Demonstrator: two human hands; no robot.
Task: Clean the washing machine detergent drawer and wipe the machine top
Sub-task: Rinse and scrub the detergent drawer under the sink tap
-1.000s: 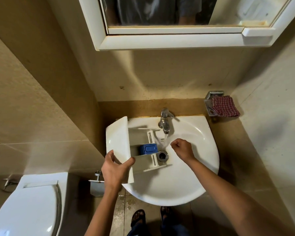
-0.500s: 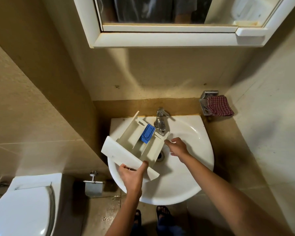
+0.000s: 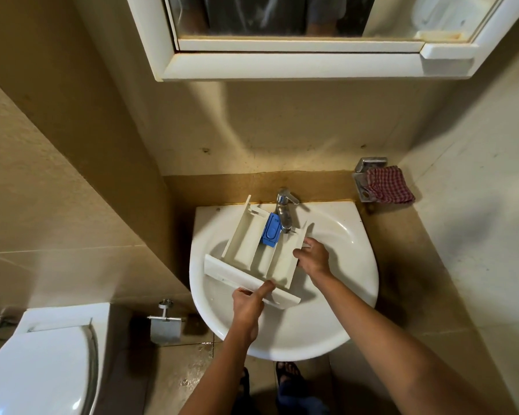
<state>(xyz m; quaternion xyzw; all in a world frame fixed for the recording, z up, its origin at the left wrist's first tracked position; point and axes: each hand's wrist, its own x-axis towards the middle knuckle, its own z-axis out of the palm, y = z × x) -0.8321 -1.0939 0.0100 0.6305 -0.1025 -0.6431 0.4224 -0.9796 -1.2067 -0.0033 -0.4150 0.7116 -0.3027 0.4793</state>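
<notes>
A cream-white drawer point(image 3: 252, 253) carries a bright blue insert point(image 3: 271, 234). The sink point(image 3: 327, 324) is glossy white and the tap point(image 3: 283, 211) shiny silver. A cloth point(image 3: 390, 188) shows a small red-and-white check; its holder point(image 3: 363, 178) is silver. The walls point(image 3: 57, 205) are beige tile with pale grout lines, and a darker tan band point(image 3: 222, 187) runs behind the sink. The mirror frame point(image 3: 282, 65) is white, with orange-brown stains near its right corner. The toilet point(image 3: 42, 363) is white, the paper holder point(image 3: 165, 322) silver-grey, the floor point(image 3: 177, 378) tan, the sandals point(image 3: 288, 369) dark.
</notes>
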